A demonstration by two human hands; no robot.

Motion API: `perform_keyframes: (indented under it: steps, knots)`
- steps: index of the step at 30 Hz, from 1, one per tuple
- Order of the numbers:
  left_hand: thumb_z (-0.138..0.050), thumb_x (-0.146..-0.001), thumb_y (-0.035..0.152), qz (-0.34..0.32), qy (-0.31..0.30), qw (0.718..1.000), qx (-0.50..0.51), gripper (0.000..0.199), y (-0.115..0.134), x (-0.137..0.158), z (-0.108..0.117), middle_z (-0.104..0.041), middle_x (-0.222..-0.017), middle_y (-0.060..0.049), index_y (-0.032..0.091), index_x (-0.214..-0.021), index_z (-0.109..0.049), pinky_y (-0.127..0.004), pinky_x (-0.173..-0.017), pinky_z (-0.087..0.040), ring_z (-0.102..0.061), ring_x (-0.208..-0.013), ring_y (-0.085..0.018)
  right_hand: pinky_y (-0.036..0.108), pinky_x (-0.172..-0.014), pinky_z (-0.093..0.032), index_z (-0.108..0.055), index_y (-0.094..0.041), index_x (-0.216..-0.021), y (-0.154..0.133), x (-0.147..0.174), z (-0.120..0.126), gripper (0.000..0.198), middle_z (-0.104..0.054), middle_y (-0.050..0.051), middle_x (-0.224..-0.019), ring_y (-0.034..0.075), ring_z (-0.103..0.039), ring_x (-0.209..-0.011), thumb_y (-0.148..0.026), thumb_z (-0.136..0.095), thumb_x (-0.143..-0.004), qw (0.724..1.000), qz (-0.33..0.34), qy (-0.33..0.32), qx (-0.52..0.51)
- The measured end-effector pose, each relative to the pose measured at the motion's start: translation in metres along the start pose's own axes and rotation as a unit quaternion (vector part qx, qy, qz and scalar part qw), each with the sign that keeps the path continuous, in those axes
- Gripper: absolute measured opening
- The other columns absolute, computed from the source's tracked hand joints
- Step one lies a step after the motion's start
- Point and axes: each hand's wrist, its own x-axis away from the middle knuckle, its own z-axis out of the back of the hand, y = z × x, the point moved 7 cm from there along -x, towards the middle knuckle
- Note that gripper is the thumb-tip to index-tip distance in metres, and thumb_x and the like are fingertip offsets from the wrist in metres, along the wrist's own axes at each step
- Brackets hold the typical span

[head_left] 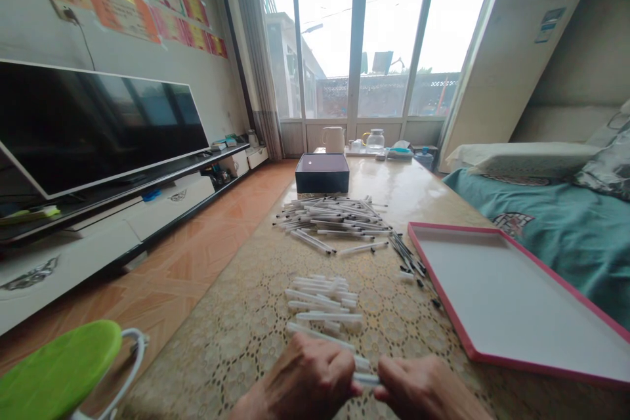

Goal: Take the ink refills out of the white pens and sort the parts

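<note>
Both hands are low in the head view, close together above the patterned table. My left hand (310, 371) is closed around one end of a white translucent pen barrel (367, 379). The other end is pinched by my right hand (418, 384), so a short stretch of barrel shows between the fists. Just beyond them lies a row of similar white pen barrels (329, 317), roughly parallel, the nearest ones beside my left knuckles. Farther back is a loose pile of slim white sticks with black ends (335, 215). Thin black-ended pieces (407, 254) lie to its right.
A shallow pink-rimmed tray (516, 295) with white inside sits on the right. At the far end of the table (231, 315) stand a dark box (322, 178), a jug (333, 139) and a glass kettle (375, 139). A green seat (63, 367) is at lower left.
</note>
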Motion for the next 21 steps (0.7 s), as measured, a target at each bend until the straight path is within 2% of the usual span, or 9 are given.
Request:
perform_keyframes:
  steps: [3, 6, 7, 9, 11, 13, 17, 19, 21]
  knots:
    - [-0.049, -0.085, 0.027, 0.026, -0.016, 0.999, 0.016, 0.017, -0.003, -0.001, 0.001, -0.063, -0.057, -0.001, 0.02, -0.07, -0.053, -0.029, -0.041, -0.026, -0.053, -0.044, -0.014, 0.027, -0.039, -0.018, -0.047, -0.022, -0.066, -0.003, -0.006, 0.02, 0.022, -0.061, -0.003, -0.052, 0.01, -0.052, -0.038, -0.029, -0.054, -0.086, 0.999, 0.027, 0.031, 0.023]
    - [-0.04, -0.089, 0.029, 0.06, -0.009, 0.996, 0.071, 0.026, -0.019, 0.005, 0.008, -0.058, -0.053, 0.001, 0.021, -0.066, -0.05, -0.026, -0.041, -0.026, -0.047, -0.042, -0.012, 0.026, -0.041, -0.021, -0.046, -0.023, -0.066, 0.013, 0.002, 0.043, 0.025, -0.057, -0.004, -0.051, 0.01, -0.049, -0.039, -0.03, -0.048, -0.09, 0.995, 0.033, 0.087, 0.041]
    - [-0.036, -0.09, 0.029, 0.081, 0.003, 0.992, 0.098, 0.03, -0.029, 0.009, 0.012, -0.055, -0.051, 0.003, 0.021, -0.064, -0.048, -0.025, -0.041, -0.027, -0.045, -0.041, -0.011, 0.026, -0.041, -0.022, -0.045, -0.023, -0.066, 0.025, 0.008, 0.051, 0.026, -0.055, -0.004, -0.051, 0.01, -0.048, -0.039, -0.03, -0.044, -0.091, 0.992, 0.023, 0.112, 0.046]
    - [-0.027, -0.093, 0.026, 0.183, 0.03, 0.97, 0.155, 0.036, -0.058, 0.021, 0.018, -0.054, -0.057, 0.002, 0.02, -0.063, -0.047, -0.021, -0.051, -0.034, -0.051, -0.051, -0.011, 0.024, -0.042, -0.027, -0.045, -0.022, -0.068, 0.056, 0.023, 0.064, 0.026, -0.05, -0.005, -0.05, 0.01, -0.046, -0.039, -0.031, -0.042, -0.092, 0.986, -0.049, 0.154, 0.044]
    - [-0.031, -0.093, 0.03, 0.237, 0.033, 0.954, 0.181, 0.035, -0.076, 0.027, 0.016, -0.055, -0.06, 0.001, 0.019, -0.065, -0.048, -0.021, -0.052, -0.035, -0.051, -0.055, -0.012, 0.022, -0.043, -0.03, -0.047, -0.021, -0.072, 0.079, 0.037, 0.076, 0.023, -0.049, -0.005, -0.051, 0.009, -0.045, -0.04, -0.03, -0.041, -0.093, 0.965, -0.11, 0.235, 0.028]
    - [-0.038, -0.09, 0.033, 0.255, 0.046, 0.949, 0.181, 0.031, -0.085, 0.026, 0.009, -0.056, -0.061, 0.001, 0.019, -0.066, -0.053, -0.022, -0.056, -0.036, -0.052, -0.057, -0.013, 0.022, -0.046, -0.034, -0.048, -0.021, -0.077, 0.084, 0.037, 0.072, 0.02, -0.052, -0.003, -0.056, 0.01, -0.048, -0.044, -0.03, -0.041, -0.093, 0.963, -0.129, 0.238, -0.014]
    - [-0.047, -0.085, 0.027, 0.277, 0.119, 0.932, 0.201, 0.02, -0.093, 0.014, -0.006, -0.066, -0.087, -0.006, 0.019, -0.094, -0.063, -0.025, -0.068, -0.042, -0.059, -0.074, -0.018, 0.023, -0.046, -0.033, -0.048, -0.022, -0.082, 0.068, 0.016, 0.048, 0.021, -0.055, -0.002, -0.062, 0.012, -0.05, -0.047, -0.034, -0.036, -0.094, 0.972, -0.157, 0.163, -0.07]
    - [-0.05, -0.082, 0.023, 0.279, 0.147, 0.923, 0.22, 0.028, -0.096, 0.011, -0.01, -0.066, -0.093, -0.007, 0.019, -0.109, -0.061, -0.026, -0.069, -0.044, -0.059, -0.071, -0.017, 0.025, -0.048, -0.033, -0.047, -0.023, -0.081, 0.061, 0.009, 0.037, 0.023, -0.055, -0.001, -0.062, 0.014, -0.052, -0.049, -0.035, -0.033, -0.095, 0.971, -0.182, 0.129, -0.09]
    - [-0.053, -0.08, 0.021, 0.297, 0.185, 0.908, 0.232, 0.034, -0.098, 0.014, -0.007, -0.065, -0.088, -0.007, 0.019, -0.114, -0.06, -0.026, -0.065, -0.045, -0.057, -0.063, -0.016, 0.026, -0.052, -0.035, -0.046, -0.023, -0.079, 0.057, 0.005, 0.029, 0.026, -0.056, 0.0, -0.064, 0.016, -0.055, -0.054, -0.034, -0.029, -0.095, 0.966, -0.203, 0.113, -0.111]
